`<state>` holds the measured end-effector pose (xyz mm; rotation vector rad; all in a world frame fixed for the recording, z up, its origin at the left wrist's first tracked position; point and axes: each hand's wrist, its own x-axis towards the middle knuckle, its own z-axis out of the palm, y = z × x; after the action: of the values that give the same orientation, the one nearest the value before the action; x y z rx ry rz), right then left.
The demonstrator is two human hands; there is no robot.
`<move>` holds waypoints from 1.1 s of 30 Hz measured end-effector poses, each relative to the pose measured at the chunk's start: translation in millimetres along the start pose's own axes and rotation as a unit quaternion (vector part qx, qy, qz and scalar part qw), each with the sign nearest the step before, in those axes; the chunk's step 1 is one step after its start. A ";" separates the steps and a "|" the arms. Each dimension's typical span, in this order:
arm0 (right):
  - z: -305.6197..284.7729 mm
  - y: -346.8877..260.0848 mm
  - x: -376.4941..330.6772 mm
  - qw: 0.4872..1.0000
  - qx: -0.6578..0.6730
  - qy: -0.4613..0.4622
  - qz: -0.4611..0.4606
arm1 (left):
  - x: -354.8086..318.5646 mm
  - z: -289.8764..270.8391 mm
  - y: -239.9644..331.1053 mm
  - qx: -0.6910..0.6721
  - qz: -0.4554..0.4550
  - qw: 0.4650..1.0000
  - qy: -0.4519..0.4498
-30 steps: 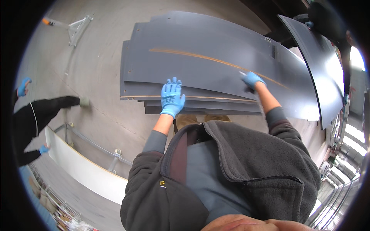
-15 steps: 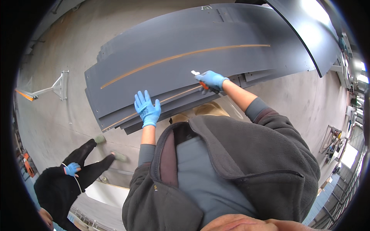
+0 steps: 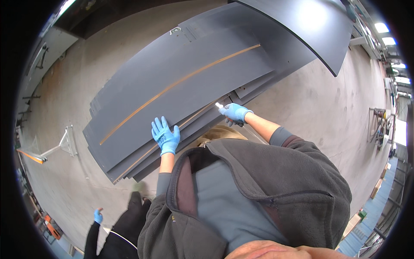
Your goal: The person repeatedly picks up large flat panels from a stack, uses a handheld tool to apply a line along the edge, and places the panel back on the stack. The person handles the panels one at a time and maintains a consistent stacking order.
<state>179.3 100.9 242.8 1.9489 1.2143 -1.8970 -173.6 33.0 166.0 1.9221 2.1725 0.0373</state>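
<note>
My left hand (image 3: 166, 135), in a light blue glove, lies open with its fingers spread near the close edge of the top dark grey panel (image 3: 185, 101). My right hand (image 3: 235, 114), gloved alike, is closed around a hand tool (image 3: 219, 105) whose white tip sticks out to the left. The fingers hide most of it, so I cannot tell its exact kind. That hand is over the panels' near edges, to the right of my left hand. A long tan strip (image 3: 172, 87) runs lengthwise along the top panel. Several more grey panels (image 3: 142, 170) lie staggered beneath it.
A larger, glossy dark panel (image 3: 302, 26) overhangs the stack at the far right. To the left, a white metal bracket frame (image 3: 64, 144) with an orange end stands on the concrete floor (image 3: 51, 177). Another person (image 3: 125, 228) in black, with a blue glove, is at the lower left.
My view has turned, so the stack now slants more steeply. My right hand has moved nearer the panels' close edge with the tool. The other person has shifted right and down in view.
</note>
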 end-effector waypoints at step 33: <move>-257.0 101.9 129.1 0.852 0.040 0.518 0.059 | 297.3 -22.1 30.3 0.091 0.036 0.994 -0.045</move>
<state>422.0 249.0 132.1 3.1289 1.1148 -0.7358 -179.9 331.8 144.8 2.0550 2.1116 -0.2376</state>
